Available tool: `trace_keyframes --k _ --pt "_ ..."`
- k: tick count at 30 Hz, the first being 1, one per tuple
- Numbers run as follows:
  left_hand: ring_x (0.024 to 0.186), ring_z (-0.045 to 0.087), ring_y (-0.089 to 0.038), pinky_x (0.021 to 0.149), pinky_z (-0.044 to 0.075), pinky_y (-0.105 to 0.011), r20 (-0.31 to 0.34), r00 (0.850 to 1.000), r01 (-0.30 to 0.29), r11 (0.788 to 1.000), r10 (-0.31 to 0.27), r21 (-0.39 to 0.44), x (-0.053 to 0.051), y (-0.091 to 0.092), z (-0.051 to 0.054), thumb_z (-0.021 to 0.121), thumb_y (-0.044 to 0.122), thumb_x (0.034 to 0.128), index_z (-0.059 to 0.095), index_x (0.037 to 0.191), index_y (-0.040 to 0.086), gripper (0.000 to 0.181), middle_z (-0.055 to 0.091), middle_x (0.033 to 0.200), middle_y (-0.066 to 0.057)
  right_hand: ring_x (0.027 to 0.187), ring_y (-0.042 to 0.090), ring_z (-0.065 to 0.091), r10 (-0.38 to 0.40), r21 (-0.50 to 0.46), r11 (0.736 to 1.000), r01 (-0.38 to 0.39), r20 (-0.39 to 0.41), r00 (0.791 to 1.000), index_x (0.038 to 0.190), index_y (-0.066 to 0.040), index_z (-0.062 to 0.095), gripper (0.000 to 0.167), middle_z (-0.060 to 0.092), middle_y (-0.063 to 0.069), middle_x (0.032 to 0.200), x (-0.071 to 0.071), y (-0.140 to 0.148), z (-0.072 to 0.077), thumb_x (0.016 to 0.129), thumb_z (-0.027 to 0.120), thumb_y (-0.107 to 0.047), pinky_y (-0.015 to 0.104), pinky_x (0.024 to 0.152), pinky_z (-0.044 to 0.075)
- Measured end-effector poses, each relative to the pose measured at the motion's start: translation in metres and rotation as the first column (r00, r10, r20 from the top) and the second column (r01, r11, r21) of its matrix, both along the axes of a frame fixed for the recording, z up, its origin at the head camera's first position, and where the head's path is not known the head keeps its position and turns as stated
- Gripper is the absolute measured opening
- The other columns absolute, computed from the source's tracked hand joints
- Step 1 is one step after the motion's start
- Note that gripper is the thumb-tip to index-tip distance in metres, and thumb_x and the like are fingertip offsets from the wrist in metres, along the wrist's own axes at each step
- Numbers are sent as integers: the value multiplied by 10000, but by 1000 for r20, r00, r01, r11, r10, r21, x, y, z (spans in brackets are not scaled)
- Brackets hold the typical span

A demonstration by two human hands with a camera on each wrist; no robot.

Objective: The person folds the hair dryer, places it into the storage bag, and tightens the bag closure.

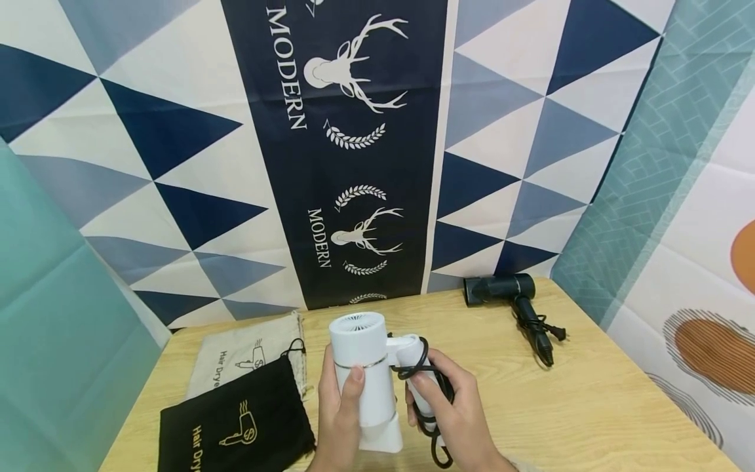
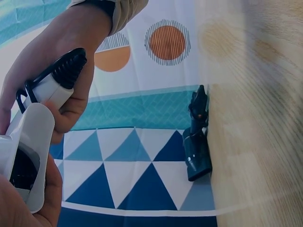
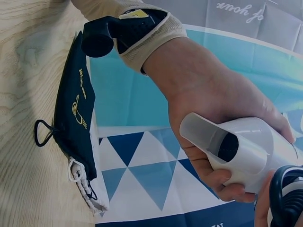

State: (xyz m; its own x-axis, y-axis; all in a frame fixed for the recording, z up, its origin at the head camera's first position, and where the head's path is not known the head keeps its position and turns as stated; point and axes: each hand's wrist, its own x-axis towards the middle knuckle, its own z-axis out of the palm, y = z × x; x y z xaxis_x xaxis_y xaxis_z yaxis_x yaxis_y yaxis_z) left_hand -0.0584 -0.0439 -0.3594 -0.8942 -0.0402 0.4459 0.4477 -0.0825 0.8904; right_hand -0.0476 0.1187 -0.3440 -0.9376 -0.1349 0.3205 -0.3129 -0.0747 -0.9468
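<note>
the fingers of the left hand (image 1: 340, 419) are curled round the fat body of the white hair dryer (image 1: 357, 347), and the fingers of the right hand (image 1: 459, 406) are curled round its handle and the looped black cord (image 1: 448, 387). both sets of fingers are open just as wide as the part they hold, with the dryer between them, up off the bench (image 1: 566, 413). left of the left fingers, a black bag (image 1: 268, 393) lies partly over a pale bag (image 1: 232, 347), and well past the right fingers lies a black hair dryer (image 1: 498, 288).
</note>
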Motion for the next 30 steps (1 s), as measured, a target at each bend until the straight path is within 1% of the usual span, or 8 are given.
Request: trace_keyframes --k 4,7,9,13,16,19,26,30 --pt "900 609 -247 740 541 -385 25 1000 -8 1000 8 14 2 2 -1 422 150 1014 405 1394 120 381 564 1127 -147 553 240 622 -50 21 998 51 -32 998 1129 15 613 171 610 123 714 1 -2 -1 1027 517 -84 387 525 548" --pt "898 607 -254 736 539 -387 45 999 -14 1000 13 18 2 3 -2 424 155 1017 404 1393 121 378 563 1128 -145 612 236 634 -96 48 994 99 -59 994 1126 -14 633 163 627 106 713 1 -4 -2 1018 531 -79 357 561 545" --pt "898 606 -259 735 538 -389 54 998 -15 1000 14 19 2 4 -3 423 158 1018 403 1392 121 376 561 1128 -146 646 230 633 -129 65 989 132 -57 990 1128 -39 644 162 634 99 726 1 -5 -3 1014 540 -89 337 575 534" --pt "891 611 -261 726 544 -392 55 998 -8 1000 7 26 1 5 -4 419 154 1022 398 1395 120 375 559 1123 -157 725 228 639 -187 87 978 191 -48 981 1126 -72 658 162 653 83 821 1 -7 -4 1001 559 -102 318 646 540" --pt "880 615 -256 718 546 -391 50 999 -9 999 7 33 2 6 -4 417 146 1022 399 1398 119 378 561 1119 -161 791 216 645 -214 97 971 218 -54 975 1142 -90 664 179 670 68 913 1 -8 -5 993 565 -104 317 698 542" --pt "881 615 -251 722 543 -388 48 999 -15 999 13 38 3 7 -5 418 141 1019 400 1404 118 387 565 1123 -159 831 204 645 -229 104 966 235 -62 971 1153 -106 667 190 684 51 960 2 -8 -6 992 566 -111 316 715 539" --pt "866 621 -238 708 542 -378 46 998 -51 998 49 42 4 10 -7 424 141 1009 412 1387 91 381 579 1100 -150 835 189 648 -276 72 957 281 -69 959 1153 -122 667 199 694 33 977 5 -14 -10 981 571 -88 308 725 539" --pt "876 623 -217 721 538 -369 27 997 -79 996 78 42 6 14 -11 420 126 1004 421 1360 32 369 580 1090 -143 917 160 664 -309 45 948 314 -92 947 1179 -110 662 246 705 24 1038 7 -19 -15 968 554 -44 297 802 542"
